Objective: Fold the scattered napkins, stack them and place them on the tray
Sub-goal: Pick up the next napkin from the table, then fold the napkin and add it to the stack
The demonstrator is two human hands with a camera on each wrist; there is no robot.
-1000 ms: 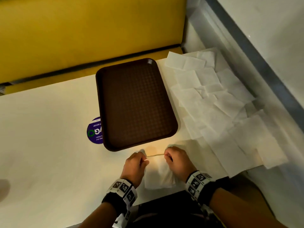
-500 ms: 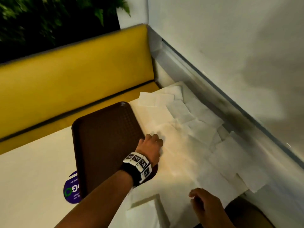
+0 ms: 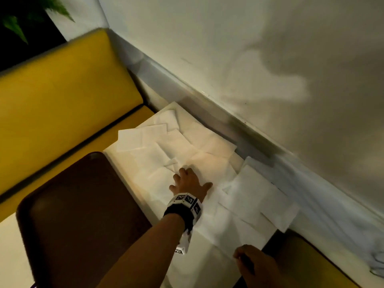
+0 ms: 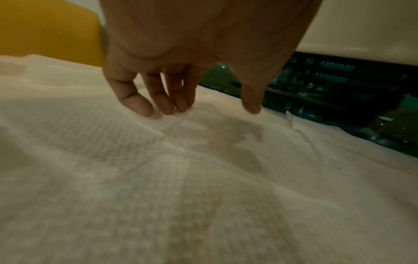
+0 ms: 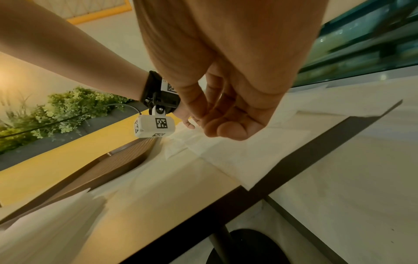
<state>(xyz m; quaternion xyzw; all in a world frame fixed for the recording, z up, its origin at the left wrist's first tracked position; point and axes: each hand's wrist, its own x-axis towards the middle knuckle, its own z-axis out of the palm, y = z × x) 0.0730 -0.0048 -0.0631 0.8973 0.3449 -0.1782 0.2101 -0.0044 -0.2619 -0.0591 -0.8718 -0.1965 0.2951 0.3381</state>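
Several white napkins (image 3: 193,148) lie scattered and overlapping on the table's right side, along the wall. My left hand (image 3: 193,177) reaches over them with straight, spread fingers. In the left wrist view its fingertips (image 4: 168,107) touch a textured napkin (image 4: 126,142) and grip nothing. My right hand (image 3: 249,260) hangs near the table's front edge; the right wrist view shows the right hand (image 5: 214,123) loosely curled and empty. The brown tray (image 3: 83,215) sits empty to the left of the napkins. A blurred folded napkin (image 5: 52,219) lies near the front edge.
A yellow bench seat (image 3: 62,96) runs behind the table. The white wall (image 3: 249,59) and its grey ledge (image 3: 259,140) border the napkins on the right. A plant (image 5: 68,109) stands beyond the bench. The table's pedestal base (image 5: 244,248) shows below the edge.
Both hands let go of the napkin they were folding at the front edge. The left hand has since reached past the tray's corner farther into the scattered napkins; the right hand stays low.
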